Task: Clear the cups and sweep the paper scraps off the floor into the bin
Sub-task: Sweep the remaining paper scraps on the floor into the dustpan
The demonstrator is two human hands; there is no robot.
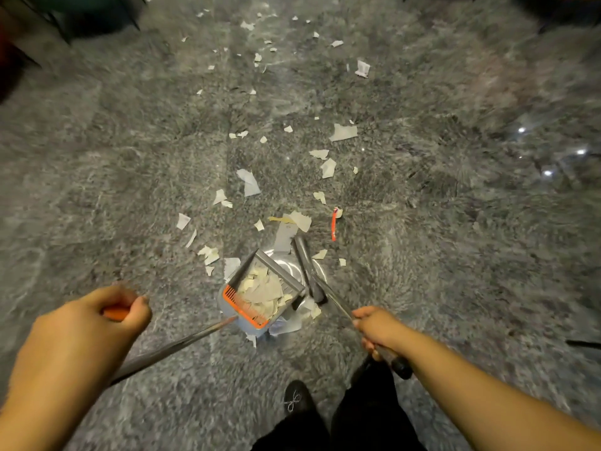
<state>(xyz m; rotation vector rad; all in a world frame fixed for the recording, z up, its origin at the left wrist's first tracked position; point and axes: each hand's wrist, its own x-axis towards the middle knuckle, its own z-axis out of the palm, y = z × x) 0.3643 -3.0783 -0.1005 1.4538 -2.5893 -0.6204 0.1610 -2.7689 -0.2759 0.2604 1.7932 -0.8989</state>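
A glossy grey marble-patterned floor [113,177] fills the view, with small bright light reflections at the right. Torn paper scraps [248,182] lie scattered across it in a loose trail running from the far end toward the near middle (most are white or cream, of mixed sizes). A small red-orange strip [334,224] lies among them. A grey dustpan [263,289] with an orange comb edge rests on the floor, holding a heap of scraps. A grey broom head [307,270] touches the floor just beside it. One dark shoe [296,400] stands nearer.
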